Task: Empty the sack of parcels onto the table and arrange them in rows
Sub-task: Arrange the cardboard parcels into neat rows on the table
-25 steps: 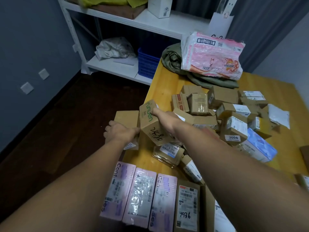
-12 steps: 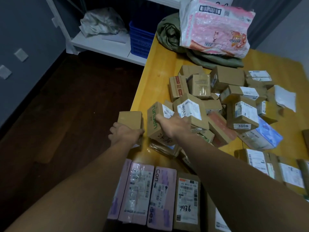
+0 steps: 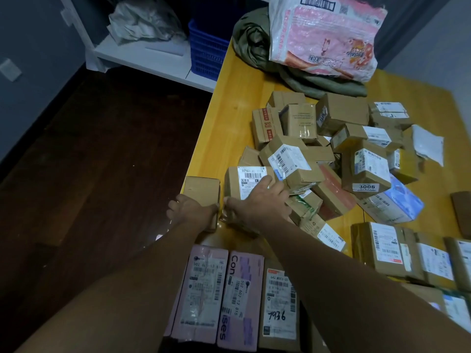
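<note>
our left hand (image 3: 190, 212) grips the plain box (image 3: 202, 189), our right hand (image 3: 257, 202) clasps the labelled box (image 3: 244, 177); we should close the gap between our thumbs (image 3: 227, 200), edges even.

**Dim room, dark floor on your left**

From 7 to 10 o'clock you have a dark wooden floor (image 3: 89, 187), which meets a blue-grey wall (image 3: 30, 103) carrying a pale wall plate (image 3: 10, 70). At 11 stands a white shelf unit (image 3: 142, 57) with a blue crate (image 3: 206, 57) on its lower board. The yellow wooden surface (image 3: 229, 118) runs from 12 to 4. A paler wall (image 3: 433, 42) closes 1 o'clock. The light is low.
</note>
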A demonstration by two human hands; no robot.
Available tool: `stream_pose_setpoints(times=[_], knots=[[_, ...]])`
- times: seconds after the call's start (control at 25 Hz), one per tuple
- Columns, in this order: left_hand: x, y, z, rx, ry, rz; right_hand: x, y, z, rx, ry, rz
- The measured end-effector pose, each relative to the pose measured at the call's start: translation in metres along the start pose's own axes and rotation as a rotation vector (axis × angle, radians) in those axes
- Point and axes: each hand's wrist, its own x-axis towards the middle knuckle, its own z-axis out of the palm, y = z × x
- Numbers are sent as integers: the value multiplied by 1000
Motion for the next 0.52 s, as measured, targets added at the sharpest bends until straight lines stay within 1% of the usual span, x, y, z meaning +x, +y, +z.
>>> stream_pose_setpoints(times=[0.16,0.32,0.52], knots=[[11,-2,0,-138,-57,-82,1,3,10,-15,-24,10],[13,-1,-1,-269,-127,-75,2,5,12,-22,-28,-8],[11,3,-8,-423,-108,-97,4,10,12,-40,-34,-18]])
